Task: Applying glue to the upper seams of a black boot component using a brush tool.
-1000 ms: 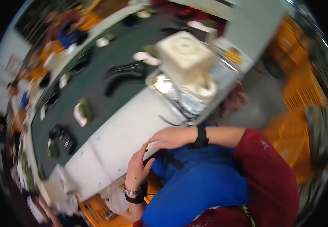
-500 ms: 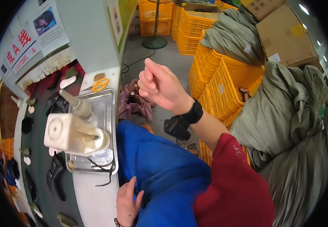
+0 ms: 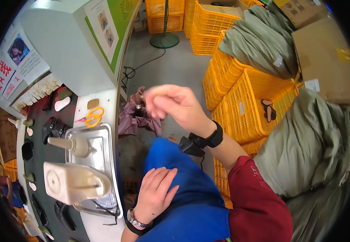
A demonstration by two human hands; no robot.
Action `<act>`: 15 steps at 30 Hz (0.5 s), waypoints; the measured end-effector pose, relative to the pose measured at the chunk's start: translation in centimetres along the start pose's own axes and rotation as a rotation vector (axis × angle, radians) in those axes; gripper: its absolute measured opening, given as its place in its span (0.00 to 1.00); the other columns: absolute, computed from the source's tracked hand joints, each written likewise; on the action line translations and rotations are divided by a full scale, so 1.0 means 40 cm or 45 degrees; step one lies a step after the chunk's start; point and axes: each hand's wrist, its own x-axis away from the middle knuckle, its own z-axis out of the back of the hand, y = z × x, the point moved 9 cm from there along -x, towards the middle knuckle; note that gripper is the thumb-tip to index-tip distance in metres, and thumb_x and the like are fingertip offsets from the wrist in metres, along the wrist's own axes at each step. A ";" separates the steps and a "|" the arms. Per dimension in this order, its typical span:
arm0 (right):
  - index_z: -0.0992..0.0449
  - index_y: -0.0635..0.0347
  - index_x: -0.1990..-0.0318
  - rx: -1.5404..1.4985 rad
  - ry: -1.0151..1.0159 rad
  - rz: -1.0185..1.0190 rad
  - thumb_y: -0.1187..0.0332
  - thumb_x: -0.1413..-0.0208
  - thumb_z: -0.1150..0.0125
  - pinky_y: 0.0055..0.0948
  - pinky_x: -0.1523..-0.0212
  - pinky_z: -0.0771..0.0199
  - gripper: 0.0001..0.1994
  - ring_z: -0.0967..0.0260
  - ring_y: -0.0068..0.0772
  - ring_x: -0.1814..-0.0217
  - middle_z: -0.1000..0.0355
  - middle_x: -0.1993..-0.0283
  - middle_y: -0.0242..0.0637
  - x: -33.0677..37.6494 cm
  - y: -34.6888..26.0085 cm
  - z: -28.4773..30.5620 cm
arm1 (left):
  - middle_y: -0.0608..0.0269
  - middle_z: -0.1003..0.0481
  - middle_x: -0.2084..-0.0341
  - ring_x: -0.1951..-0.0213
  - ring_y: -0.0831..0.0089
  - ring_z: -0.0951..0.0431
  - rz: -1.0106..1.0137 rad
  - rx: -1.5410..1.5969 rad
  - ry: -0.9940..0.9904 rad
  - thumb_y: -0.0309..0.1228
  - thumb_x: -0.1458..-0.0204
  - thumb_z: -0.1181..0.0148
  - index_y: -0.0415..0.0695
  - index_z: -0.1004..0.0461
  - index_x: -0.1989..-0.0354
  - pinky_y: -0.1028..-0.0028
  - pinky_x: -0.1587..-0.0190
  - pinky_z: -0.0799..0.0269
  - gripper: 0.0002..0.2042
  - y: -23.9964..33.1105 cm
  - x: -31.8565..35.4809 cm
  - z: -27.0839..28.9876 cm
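Note:
My right hand (image 3: 179,105) is raised in front of me, its fingers curled into a loose fist and slightly blurred. Nothing shows in it. A black strap with a small black device (image 3: 192,147) circles that wrist. Below it my left hand (image 3: 157,192) lies flat over my blue apron (image 3: 191,201), fingers stretched out, with a metal watch on the wrist. To its left a metal tray (image 3: 111,161) holds a pale bottle with a tapered nozzle (image 3: 78,146) and a cloudy white plastic container (image 3: 64,183). Neither hand touches them.
Orange-handled scissors (image 3: 93,117) lie beyond the tray. Shoes (image 3: 64,215) and soles sit on the dark green conveyor (image 3: 48,161) at left. Yellow crates (image 3: 239,101), grey-green cloth (image 3: 296,149) and cardboard boxes (image 3: 324,56) crowd the right. Crumpled mauve fabric (image 3: 130,124) lies on the floor.
My left hand has moved up and right across the apron. My right hand has come down and right in the picture, still curled. The view has shifted, showing more of the wall panel.

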 end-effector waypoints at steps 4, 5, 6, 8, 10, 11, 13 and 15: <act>0.47 0.62 0.39 0.227 -0.038 -0.275 0.72 0.47 0.46 0.33 0.38 0.51 0.28 0.51 0.34 0.35 0.52 0.35 0.41 -0.083 0.168 0.121 | 0.49 0.33 0.54 0.49 0.50 0.35 0.125 0.000 0.084 0.30 0.60 0.37 0.38 0.34 0.51 0.59 0.46 0.42 0.25 -0.097 -0.148 0.022; 0.49 0.62 0.38 -0.013 0.034 -0.417 0.69 0.47 0.45 0.33 0.37 0.52 0.30 0.53 0.35 0.34 0.53 0.34 0.41 -0.084 0.222 0.136 | 0.49 0.36 0.51 0.47 0.49 0.38 0.213 0.006 0.291 0.32 0.60 0.36 0.39 0.34 0.50 0.60 0.45 0.43 0.26 -0.133 -0.179 0.052; 0.50 0.62 0.38 -0.313 -0.086 -0.522 0.66 0.46 0.46 0.32 0.37 0.52 0.30 0.53 0.33 0.35 0.53 0.35 0.40 -0.079 0.271 0.091 | 0.46 0.40 0.46 0.44 0.44 0.44 0.188 0.020 0.409 0.36 0.59 0.37 0.38 0.36 0.48 0.56 0.43 0.48 0.28 -0.168 -0.226 0.057; 0.53 0.60 0.37 -0.325 -0.129 -0.281 0.60 0.43 0.50 0.31 0.37 0.52 0.30 0.53 0.30 0.35 0.54 0.35 0.38 -0.081 0.264 0.076 | 0.50 0.43 0.44 0.41 0.45 0.48 0.162 -0.145 0.301 0.45 0.55 0.44 0.42 0.36 0.47 0.50 0.42 0.56 0.28 -0.256 -0.357 -0.009; 0.56 0.58 0.36 -0.546 0.025 -0.318 0.54 0.40 0.58 0.31 0.36 0.53 0.30 0.55 0.31 0.34 0.56 0.34 0.38 -0.072 0.259 0.122 | 0.53 0.44 0.42 0.40 0.46 0.50 0.119 -0.206 0.218 0.52 0.54 0.49 0.46 0.36 0.46 0.48 0.42 0.59 0.29 -0.333 -0.472 -0.076; 0.59 0.57 0.36 -1.009 0.217 -0.725 0.51 0.39 0.63 0.32 0.36 0.54 0.30 0.56 0.31 0.33 0.57 0.33 0.38 -0.060 0.303 0.167 | 0.54 0.45 0.41 0.39 0.46 0.51 0.108 -0.216 0.175 0.55 0.55 0.51 0.49 0.36 0.45 0.48 0.42 0.59 0.31 -0.376 -0.536 -0.105; 0.56 0.58 0.36 -0.896 0.390 -0.883 0.45 0.40 0.73 0.40 0.33 0.67 0.32 0.62 0.34 0.31 0.59 0.32 0.38 -0.047 0.254 0.265 | 0.53 0.46 0.41 0.38 0.49 0.52 0.180 -0.030 0.245 0.62 0.55 0.58 0.53 0.43 0.40 0.49 0.41 0.59 0.36 -0.465 -0.663 -0.129; 0.56 0.59 0.36 -0.525 0.099 -0.490 0.50 0.39 0.68 0.40 0.33 0.72 0.30 0.67 0.37 0.29 0.59 0.32 0.41 -0.113 0.114 0.338 | 0.54 0.48 0.40 0.37 0.54 0.53 1.137 2.034 0.454 0.68 0.55 0.66 0.57 0.55 0.36 0.53 0.39 0.60 0.40 -0.621 -0.729 -0.267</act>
